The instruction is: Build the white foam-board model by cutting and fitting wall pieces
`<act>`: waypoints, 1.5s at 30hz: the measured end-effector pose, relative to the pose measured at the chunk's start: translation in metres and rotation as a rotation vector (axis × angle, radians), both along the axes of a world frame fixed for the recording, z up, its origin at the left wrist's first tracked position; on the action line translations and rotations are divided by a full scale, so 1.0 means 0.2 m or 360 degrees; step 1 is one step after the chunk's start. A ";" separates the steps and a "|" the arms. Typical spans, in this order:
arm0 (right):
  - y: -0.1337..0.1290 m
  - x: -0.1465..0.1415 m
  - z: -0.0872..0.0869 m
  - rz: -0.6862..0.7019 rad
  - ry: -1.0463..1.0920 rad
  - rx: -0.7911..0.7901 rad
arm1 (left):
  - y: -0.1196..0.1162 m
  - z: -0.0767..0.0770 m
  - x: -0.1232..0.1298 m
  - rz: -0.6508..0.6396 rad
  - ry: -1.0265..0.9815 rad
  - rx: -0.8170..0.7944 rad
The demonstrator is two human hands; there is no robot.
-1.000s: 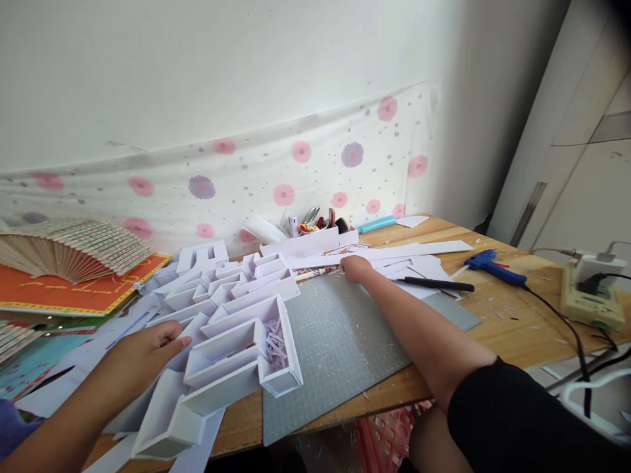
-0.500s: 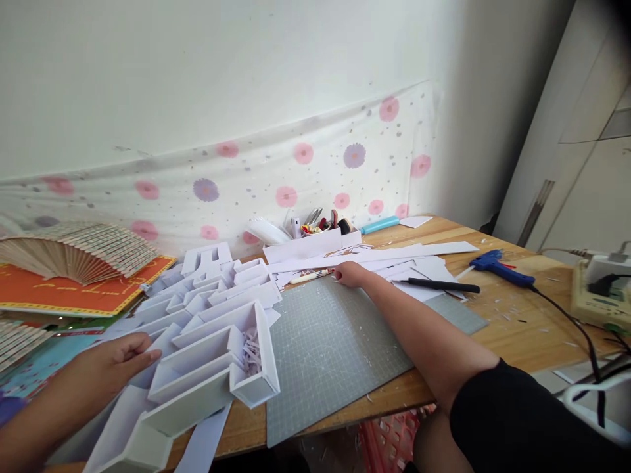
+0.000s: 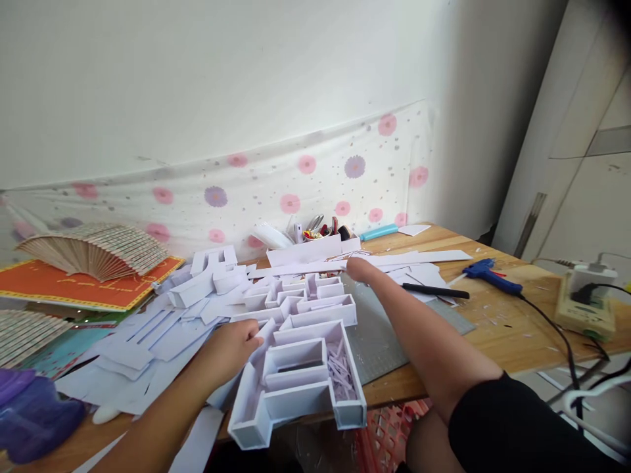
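Note:
A white board model [image 3: 298,402] with open, walled compartments stretches across the table's front onto the grey cutting mat [image 3: 377,345]. Thin paper scraps [image 3: 341,369] fill its right compartment. My left hand [image 3: 239,345] is closed on the model's left-hand wall, thumb on top. Beyond the mat, my right hand [image 3: 359,269] is closed beside a long white strip [image 3: 419,257]; its fingertips are hidden, so I cannot tell what they hold. A black-handled tool [image 3: 436,290] lies right of my right forearm.
A blue glue gun [image 3: 493,276] rests on the right, its cord running to a power strip [image 3: 584,312]. Loose white sheets [image 3: 133,351], a folding fan [image 3: 98,249] and a purple container [image 3: 37,414] lie left. A white box [image 3: 305,251] of tools stands behind.
My left hand has moved right with the white model, which now covers much of the mat and uncovers loose sheets on the left. My right hand has shifted slightly; the view has turned a little.

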State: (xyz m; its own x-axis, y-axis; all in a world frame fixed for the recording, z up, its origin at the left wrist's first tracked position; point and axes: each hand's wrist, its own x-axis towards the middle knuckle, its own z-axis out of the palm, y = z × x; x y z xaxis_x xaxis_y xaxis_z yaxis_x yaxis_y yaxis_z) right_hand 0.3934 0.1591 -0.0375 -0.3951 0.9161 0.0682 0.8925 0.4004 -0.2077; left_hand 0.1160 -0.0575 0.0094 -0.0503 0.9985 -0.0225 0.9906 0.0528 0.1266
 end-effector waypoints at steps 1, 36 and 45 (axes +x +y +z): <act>-0.02 0.03 0.06 0.0011 0.0055 0.0001 | 0.01 -0.01 0.04 -0.0016 -0.0001 -0.0001; 0.48 -0.02 -0.08 0.0311 -0.0472 -0.0103 | 0.46 -0.14 -0.68 0.0403 -0.1471 0.0163; 0.67 0.08 0.14 0.0136 -0.0326 0.0103 | 0.45 -0.25 -0.76 0.0553 -0.1685 0.0405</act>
State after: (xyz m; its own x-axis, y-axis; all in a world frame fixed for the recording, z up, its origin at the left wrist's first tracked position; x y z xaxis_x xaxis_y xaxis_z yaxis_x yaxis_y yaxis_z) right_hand 0.4103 0.2931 -0.0104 -0.4825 0.8751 0.0361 0.8758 0.4828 0.0025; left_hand -0.0360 0.0330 -0.0399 -0.4011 0.9159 -0.0171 0.3169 0.1563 0.9355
